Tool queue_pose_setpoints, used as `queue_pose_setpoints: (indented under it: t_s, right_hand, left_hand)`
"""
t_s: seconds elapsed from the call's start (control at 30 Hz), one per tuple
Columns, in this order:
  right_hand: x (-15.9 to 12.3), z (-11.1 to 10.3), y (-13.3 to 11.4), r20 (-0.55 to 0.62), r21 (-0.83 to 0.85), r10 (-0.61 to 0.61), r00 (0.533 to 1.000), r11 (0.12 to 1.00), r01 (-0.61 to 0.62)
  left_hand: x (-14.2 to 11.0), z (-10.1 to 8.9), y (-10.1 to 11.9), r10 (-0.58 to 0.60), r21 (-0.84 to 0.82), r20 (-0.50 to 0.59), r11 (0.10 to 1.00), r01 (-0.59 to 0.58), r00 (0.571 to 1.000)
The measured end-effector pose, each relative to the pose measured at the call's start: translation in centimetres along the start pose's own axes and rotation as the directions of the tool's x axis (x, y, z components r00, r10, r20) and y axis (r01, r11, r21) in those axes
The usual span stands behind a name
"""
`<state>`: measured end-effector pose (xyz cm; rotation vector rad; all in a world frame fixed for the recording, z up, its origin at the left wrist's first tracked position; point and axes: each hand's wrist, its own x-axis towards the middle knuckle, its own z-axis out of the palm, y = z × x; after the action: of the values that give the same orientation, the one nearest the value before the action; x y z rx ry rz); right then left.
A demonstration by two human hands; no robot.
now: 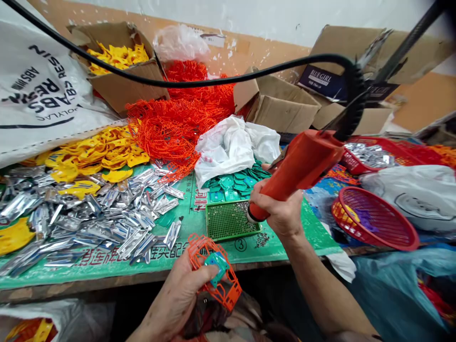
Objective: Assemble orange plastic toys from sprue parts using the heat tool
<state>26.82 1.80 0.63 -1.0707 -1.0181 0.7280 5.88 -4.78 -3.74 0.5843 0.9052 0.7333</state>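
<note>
Frame of thin orange plastic [231, 289], openwork, sits in the left hand [178, 287], closed in a narrow pinch with the thumb over a teal plastic piece [219, 266] that lies against the frame. Both look light — the frame probably flexes and could snag or bend at its slim bars, while the teal piece seems stiffer and perhaps a little slick. A grip pressing the two together near the teal piece looks surer than one on the outer bars.

The right hand [285, 216] is wrapped around the lower body of a red power driver [302, 161], its nose angled down at the right part of a green tray [224, 221]; whether it touches cannot be told. The driver looks like the heavy thing here, best held round its body, with the black cable [213, 83] likely tugging at its top end.

The tray lies on the surface [317, 232], beyond and between the hands, with small screws [245, 208] at its right side. Teal pieces [237, 183] are heaped just past it; shiny metal strips [117, 223] spread beyond and left of the left hand — thin, perhaps sharp-edged.
</note>
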Motion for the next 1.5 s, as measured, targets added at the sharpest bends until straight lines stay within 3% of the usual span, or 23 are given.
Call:
queue_pose_setpoints:
  t_s: [0.17, 0.5, 0.83, 1.1, 1.2, 1.33, 1.5]
  right_hand:
    - [-0.3, -0.2, 0.3, -0.008, 0.0, -0.022, 1.0, 1.0, 0.022]
    - [0.1, 0.1, 0.9, -0.024, 0.022, -0.023, 0.999, 0.999, 0.023]
    - [-0.5, 0.2, 0.8, -0.037, -0.009, -0.035, 0.999, 0.999, 0.034]
    - [0.1, -0.1, 0.0, -0.064, 0.029, -0.052, 0.997, 0.998, 0.054]
    - [-0.4, 0.3, -2.0, -0.024, 0.146, -0.037, 0.999, 0.988, 0.04]
    - [-2.4, 1.5, -4.6, 0.12, 0.332, 0.002, 0.993, 0.942, -0.042]
    - [-5.0, 2.6, -5.4, 0.26, 0.418, 0.037, 0.965, 0.897, -0.147]
  left_hand:
    - [-0.1, 0.2, 0.1, -0.009, -0.001, -0.014, 1.0, 0.009, 1.0]
    - [0.1, 0.0, 0.1, -0.02, 0.005, 0.064, 1.0, 0.02, 0.998]
    - [0.3, 0.2, -0.1, -0.057, 0.015, 0.007, 0.998, 0.057, 0.998]
    - [0.4, 0.4, -0.7, 0.035, 0.052, -0.025, 0.998, -0.034, 0.999]
    - [0.5, 0.5, -0.8, 0.076, 0.09, -0.062, 0.993, -0.071, 0.995]
    - [0.6, 0.4, -0.8, 0.102, 0.11, -0.04, 0.989, -0.097, 0.994]
    - [0.8, 0.5, -1.0, 0.054, 0.053, -0.051, 0.997, -0.052, 0.997]
